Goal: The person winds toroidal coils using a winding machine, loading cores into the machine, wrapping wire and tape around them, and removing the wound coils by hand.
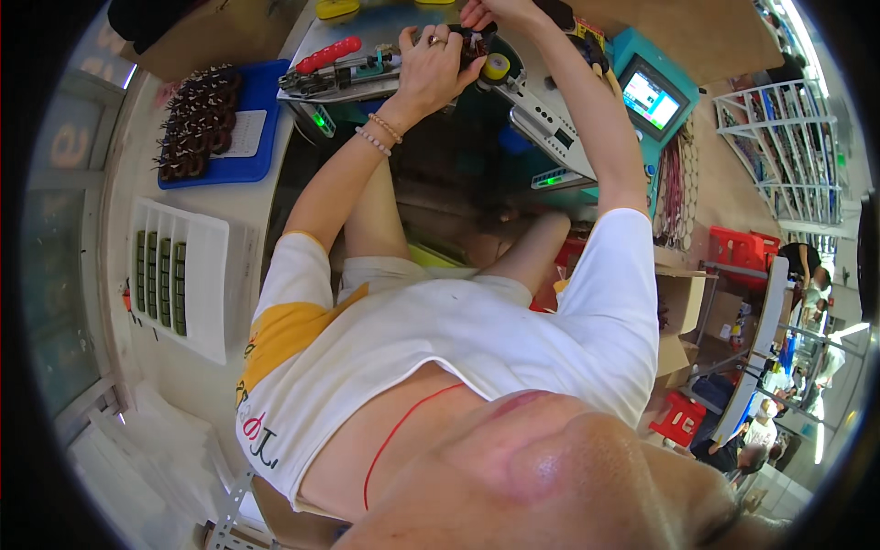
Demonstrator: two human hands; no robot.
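Left hand (433,69), fingers bent, meets a dark part (473,44) by the table's (376,26) near edge, beside a yellow roll (496,66); right hand (491,12) is just beyond. Whether either grips, I cannot tell. Letters (257,431) mark the shirt (458,321); the screen's (651,99) writing is illegibly small.

Red and dark lettering (252,426) is printed on the white shirt (458,321). The lit screen (651,99) of the teal unit (631,46) and the white sheet (242,136) possibly carry small characters; these are not legible.
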